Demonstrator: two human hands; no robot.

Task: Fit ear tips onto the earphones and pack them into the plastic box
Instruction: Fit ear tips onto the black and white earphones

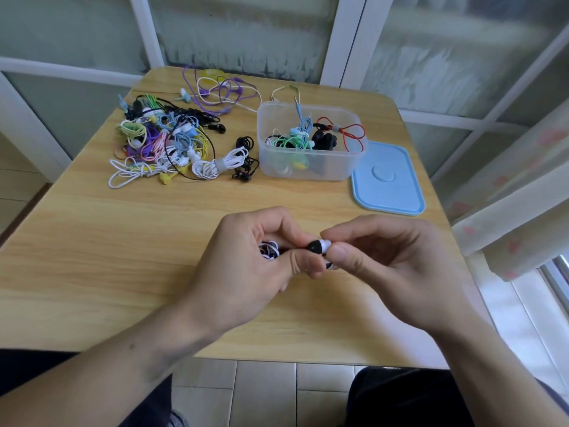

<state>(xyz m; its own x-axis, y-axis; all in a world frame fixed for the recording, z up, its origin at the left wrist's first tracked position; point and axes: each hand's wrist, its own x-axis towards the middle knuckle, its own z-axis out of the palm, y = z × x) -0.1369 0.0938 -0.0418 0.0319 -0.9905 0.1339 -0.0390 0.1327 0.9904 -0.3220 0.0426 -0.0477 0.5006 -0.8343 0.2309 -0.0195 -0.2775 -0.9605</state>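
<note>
Over the table's near middle, my left hand (246, 260) grips a coiled black-and-white earphone cable (269, 250) in its palm. Between both hands sits a white earbud with a black ear tip (318, 245). My right hand (381, 257) pinches the earbud with thumb and fingers, and my left thumb touches it from below. The clear plastic box (308, 167) stands at the back right, open, with several coiled earphones inside in green, blue, red and black.
A tangled pile of coloured earphones (166, 143) lies at the back left of the wooden table (123, 241). The blue lid (388, 180) lies flat to the right of the box. Purple cables (215, 90) trail near the far edge.
</note>
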